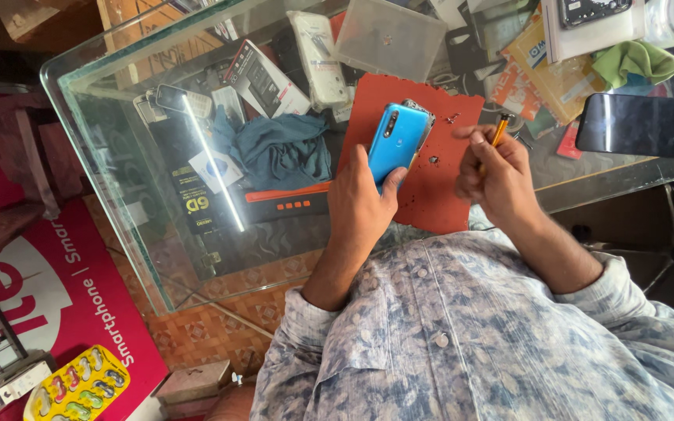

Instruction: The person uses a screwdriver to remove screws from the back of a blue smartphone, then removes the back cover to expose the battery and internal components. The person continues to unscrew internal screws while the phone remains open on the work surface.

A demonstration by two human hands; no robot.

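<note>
My left hand (359, 204) grips a blue smartphone (396, 141), back side up, tilted over a red work mat (438, 195) on the glass counter. The phone's top edge looks partly separated from its frame. My right hand (497, 173) is closed around a thin orange-handled screwdriver (500, 129), its tip near the phone's right side. A few tiny screws (452, 118) lie on the mat between the two hands.
A glass counter (111, 156) shows boxes and a teal cloth (281, 150) below. A black phone (643, 125) lies at right, a green cloth (635, 61) behind it, a clear plastic box (388, 37) at the back. A yellow tray (76, 386) sits on the floor at left.
</note>
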